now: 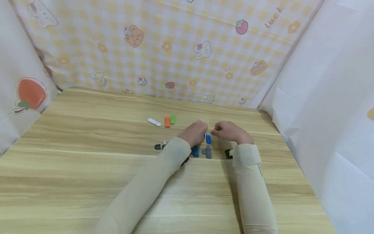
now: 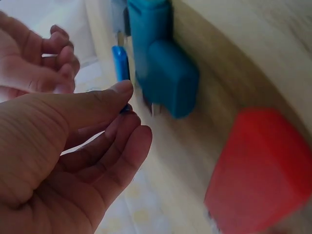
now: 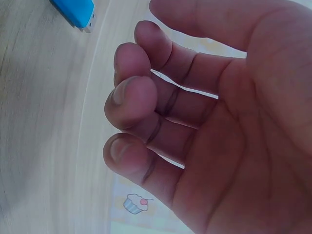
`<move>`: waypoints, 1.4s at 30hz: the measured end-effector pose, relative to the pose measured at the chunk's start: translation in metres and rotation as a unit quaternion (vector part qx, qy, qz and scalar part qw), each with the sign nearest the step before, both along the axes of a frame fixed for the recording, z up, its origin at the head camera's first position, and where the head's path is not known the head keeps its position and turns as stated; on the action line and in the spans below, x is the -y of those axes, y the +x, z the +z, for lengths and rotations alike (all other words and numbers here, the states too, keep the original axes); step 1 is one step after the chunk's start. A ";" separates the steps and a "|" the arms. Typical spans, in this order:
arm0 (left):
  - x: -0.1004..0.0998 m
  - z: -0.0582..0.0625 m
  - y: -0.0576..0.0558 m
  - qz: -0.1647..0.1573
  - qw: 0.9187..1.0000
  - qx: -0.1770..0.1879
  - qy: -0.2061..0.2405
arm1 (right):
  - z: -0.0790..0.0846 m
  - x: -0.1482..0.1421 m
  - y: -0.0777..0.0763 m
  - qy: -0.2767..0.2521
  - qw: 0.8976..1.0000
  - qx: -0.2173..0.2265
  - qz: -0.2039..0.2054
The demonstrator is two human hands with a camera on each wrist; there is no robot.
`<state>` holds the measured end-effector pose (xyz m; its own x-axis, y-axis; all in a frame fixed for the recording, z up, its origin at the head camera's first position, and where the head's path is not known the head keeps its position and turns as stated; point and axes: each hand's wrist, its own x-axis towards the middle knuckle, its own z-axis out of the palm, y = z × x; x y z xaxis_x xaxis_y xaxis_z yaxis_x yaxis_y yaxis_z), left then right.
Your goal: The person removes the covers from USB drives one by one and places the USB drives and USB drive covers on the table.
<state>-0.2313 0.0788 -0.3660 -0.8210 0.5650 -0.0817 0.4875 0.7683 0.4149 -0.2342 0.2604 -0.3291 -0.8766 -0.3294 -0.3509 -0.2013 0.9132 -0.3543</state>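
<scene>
A wood-grain table (image 1: pixel 102 185) bears small pieces. Above it, the right hand (image 1: pixel 230 132) is loosely curled, holding nothing; the left hand (image 1: pixel 193 133) pinches with thumb and fingertips. Lying there are one white stick (image 1: pixel 154 122), one teal piece (image 1: pixel 196 151), one grey piece (image 1: pixel 208 152), one orange piece (image 1: pixel 167 122), one blue stick (image 1: pixel 208 139) between the hands, and one green piece (image 1: pixel 173 119). Smallest, mostly hidden: a blue bit (image 2: pixel 125 109) in the left pinch.

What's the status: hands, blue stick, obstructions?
Left hand pinches small blue piece. Right hand empty, fingers loosely curled. Blue stick on table between them, connector bare. Grey stick close by, might crowd it.
</scene>
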 end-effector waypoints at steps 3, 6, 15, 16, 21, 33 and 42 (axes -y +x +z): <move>-0.002 -0.002 -0.001 -0.008 1.000 -0.002 -0.002 | 0.001 0.000 0.000 -0.001 1.000 0.003 -0.005; -0.003 -0.002 -0.001 -0.013 1.000 -0.006 -0.003 | 0.001 0.000 0.000 -0.001 1.000 0.003 -0.010; -0.006 0.001 0.000 -0.014 1.000 0.006 -0.001 | 0.001 -0.002 0.001 0.000 1.000 0.004 -0.014; -0.006 0.001 0.000 -0.015 1.000 0.006 -0.001 | 0.002 -0.002 0.001 0.001 1.000 0.004 -0.014; -0.006 -0.001 -0.001 -0.017 1.000 0.002 -0.007 | 0.002 -0.003 0.001 0.000 1.000 0.006 -0.016; -0.007 0.000 -0.001 -0.018 1.000 -0.001 -0.015 | 0.002 -0.005 0.000 -0.002 1.000 0.009 -0.016; 0.006 0.008 -0.007 0.023 1.000 0.007 0.000 | 0.002 -0.007 0.000 -0.013 1.000 0.019 -0.020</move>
<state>-0.2385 0.0726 -0.3576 -0.8448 0.5271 -0.0923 0.4464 0.7892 0.4217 -0.2343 0.2674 -0.3274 -0.8755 -0.3037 -0.3758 -0.1509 0.9107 -0.3846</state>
